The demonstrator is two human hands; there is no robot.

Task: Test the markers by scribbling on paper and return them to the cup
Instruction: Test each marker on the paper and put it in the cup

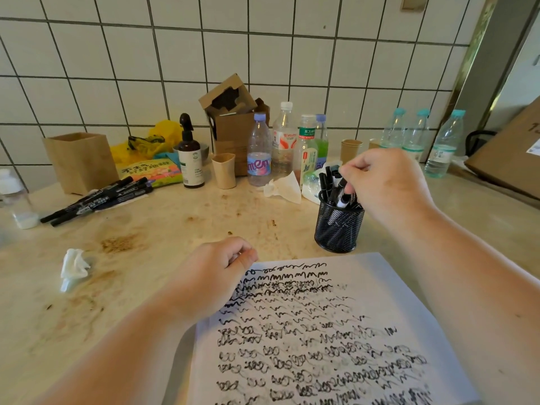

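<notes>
A black mesh cup stands on the counter just beyond the paper's far edge, holding several black markers. My right hand hovers over the cup, its fingers pinched on one black marker whose lower end is inside the cup. The white paper lies in front of me, covered with rows of black scribbles. My left hand rests as a loose fist on the paper's top left corner, with nothing seen in it. Several more black markers lie in a bundle on the counter at the far left.
Plastic bottles and a brown spray bottle line the tiled wall, with paper cups, a cardboard box and a wooden holder. Crumpled tissues lie at the left and behind the cup. The counter is stained.
</notes>
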